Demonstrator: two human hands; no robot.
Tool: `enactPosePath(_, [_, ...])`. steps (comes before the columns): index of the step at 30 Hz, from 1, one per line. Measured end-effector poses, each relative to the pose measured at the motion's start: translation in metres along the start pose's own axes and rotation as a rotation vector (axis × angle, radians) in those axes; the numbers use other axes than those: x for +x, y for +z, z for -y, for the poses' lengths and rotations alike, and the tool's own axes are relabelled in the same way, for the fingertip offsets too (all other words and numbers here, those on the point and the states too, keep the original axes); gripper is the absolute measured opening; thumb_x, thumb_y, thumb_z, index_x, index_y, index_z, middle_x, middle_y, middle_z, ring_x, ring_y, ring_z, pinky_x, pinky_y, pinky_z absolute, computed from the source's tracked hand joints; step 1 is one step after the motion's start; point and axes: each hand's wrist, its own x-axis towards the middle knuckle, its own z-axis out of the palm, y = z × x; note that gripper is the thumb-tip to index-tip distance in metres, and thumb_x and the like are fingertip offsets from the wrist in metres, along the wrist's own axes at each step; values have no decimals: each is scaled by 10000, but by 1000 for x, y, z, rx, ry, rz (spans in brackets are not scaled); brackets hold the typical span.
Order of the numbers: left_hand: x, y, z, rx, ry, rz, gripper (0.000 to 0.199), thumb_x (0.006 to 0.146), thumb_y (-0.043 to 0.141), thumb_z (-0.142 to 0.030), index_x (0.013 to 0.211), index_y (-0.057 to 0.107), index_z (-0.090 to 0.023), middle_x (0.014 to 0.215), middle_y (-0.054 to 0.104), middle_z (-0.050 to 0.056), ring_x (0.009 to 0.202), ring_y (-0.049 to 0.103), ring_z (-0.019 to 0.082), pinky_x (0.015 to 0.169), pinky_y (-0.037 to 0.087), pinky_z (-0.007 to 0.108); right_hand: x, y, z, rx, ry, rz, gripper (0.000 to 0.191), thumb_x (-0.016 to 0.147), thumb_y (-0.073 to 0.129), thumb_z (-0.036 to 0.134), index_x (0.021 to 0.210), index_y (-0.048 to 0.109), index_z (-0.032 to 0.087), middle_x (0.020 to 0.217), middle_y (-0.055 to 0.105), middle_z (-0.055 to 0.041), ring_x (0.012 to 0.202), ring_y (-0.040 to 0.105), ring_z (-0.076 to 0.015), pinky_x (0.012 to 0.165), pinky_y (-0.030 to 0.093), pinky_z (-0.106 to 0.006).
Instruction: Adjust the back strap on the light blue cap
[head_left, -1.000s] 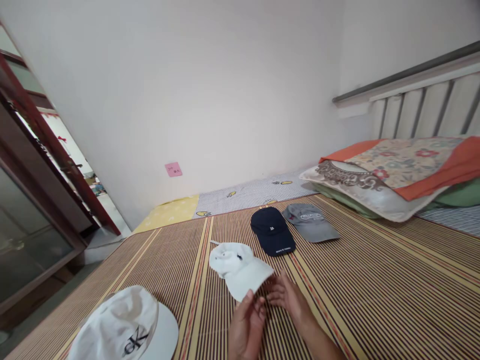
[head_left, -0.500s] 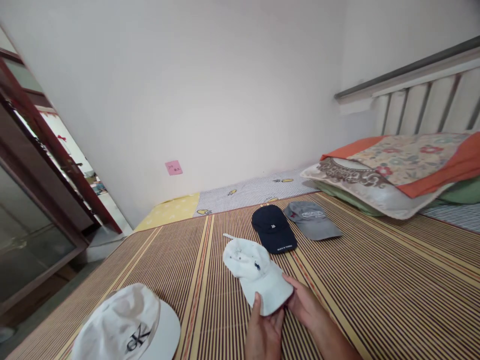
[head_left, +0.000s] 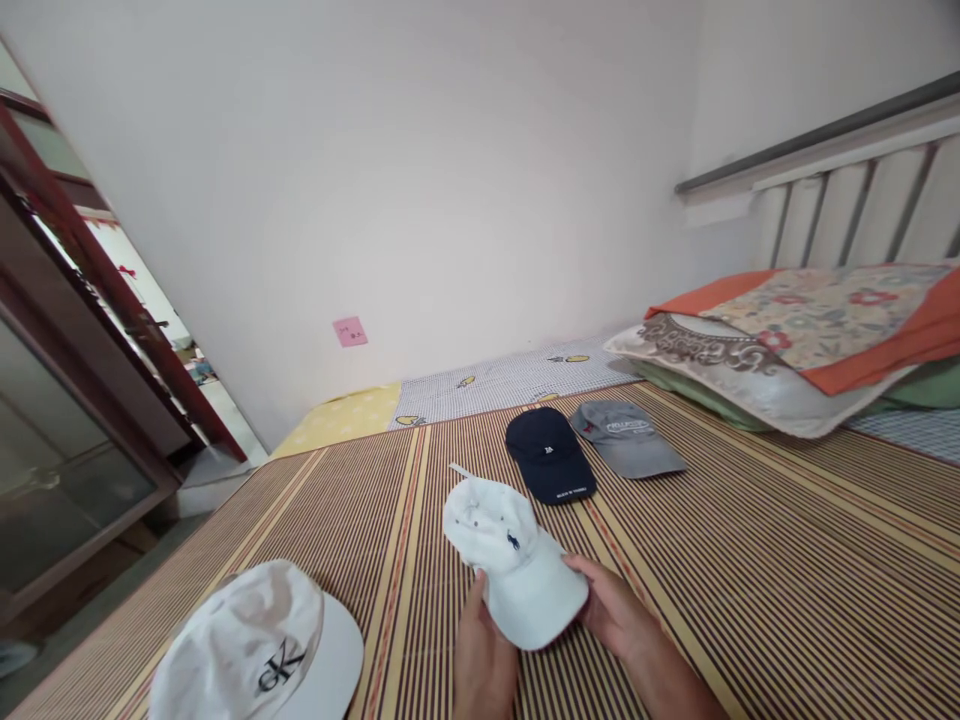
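Observation:
Between my two hands is a white baseball cap [head_left: 491, 525] with a small dark logo on its front, its brim toward me and its back strap sticking out at the far side. My left hand [head_left: 484, 645] grips the left edge of the brim, thumb along the side. On the brim's right edge, my right hand [head_left: 611, 605] has its thumb on top, and its other fingers are hidden below. Beyond lie a navy cap [head_left: 546, 455] and a grey cap [head_left: 628, 440], side by side. A larger white cap [head_left: 247, 640] with black letters rests at the lower left.
A striped woven mat [head_left: 765, 560] covers the bed. Pillows with an orange-edged floral cover [head_left: 817, 320] are stacked at the right, by a slatted headboard [head_left: 847, 210]. A white wall [head_left: 465, 200] stands behind, and a red-framed doorway [head_left: 172, 360] is at the left.
My left hand has shifted left from the front of the brim to its left edge. The brim has turned slightly toward me, while my right hand keeps its hold.

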Motion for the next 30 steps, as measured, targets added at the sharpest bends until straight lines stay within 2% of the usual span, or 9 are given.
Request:
enactPosePath(3, [-2,0,-23,-29,-7,-55,493,961,542,-151,1451,592,-173,1086,832,137,1142,753,305,1059,574,467,-6,0,3,-4,44,44,213,695,816,264,864,767,144,881,828,-130,893,769,-313,848,582,-409])
enactPosePath(7, [-2,-6,-43,21,69,-11,571,897,553,-39,1452,587,-165,1113,828,127,1081,772,288,1033,584,422,-18,3,14,-37,30,102,354,636,862,274,965,769,180,923,831,-97,915,756,-298,852,546,-387])
enactPosePath(12, [-4,-11,-54,144,268,103,587,783,745,-94,1356,677,-206,1226,796,125,1176,732,303,1039,573,403,-33,14,35,-273,-73,306,350,654,824,277,988,760,195,921,811,-61,877,731,-258,798,497,-328])
enactPosePath(16, [-16,0,-59,298,357,121,646,684,867,-199,1310,715,-236,1191,809,120,1182,727,323,1075,541,432,-35,21,47,-507,-297,402,206,669,785,238,856,708,197,807,751,-19,828,692,-231,748,471,-300])
enactPosePath(19, [-26,9,-61,466,420,149,626,690,880,-283,1293,730,-210,1134,821,127,1166,728,334,1066,533,446,-35,24,51,-661,-465,356,112,725,737,232,826,695,206,808,730,-17,833,682,-233,787,495,-325])
enactPosePath(22, [-30,10,-60,707,494,168,488,711,875,-363,1150,792,-167,1021,833,125,1111,734,349,982,569,437,-35,26,52,-761,-619,235,102,806,696,275,886,721,216,928,765,-63,932,703,-276,862,517,-367])
enactPosePath(26, [-23,1,-57,1013,737,168,274,803,788,-398,973,821,-186,965,823,109,1055,730,334,968,562,436,-27,18,47,-854,-838,48,112,852,657,338,825,708,242,1038,777,-93,1032,702,-301,938,516,-392])
enactPosePath(28, [-18,-3,-56,1193,870,168,256,842,724,-333,1055,804,-216,1068,801,116,1111,700,320,1023,530,458,-20,11,43,-910,-825,-19,147,850,621,367,801,694,249,1100,774,-106,1102,693,-310,1005,500,-422])
enactPosePath(30, [-15,-7,-58,1384,943,169,293,850,660,-251,1115,786,-241,1225,747,133,1214,644,322,1089,482,500,-13,4,40,-946,-745,-60,165,817,594,373,825,698,244,1132,771,-127,1143,690,-320,1040,494,-454])
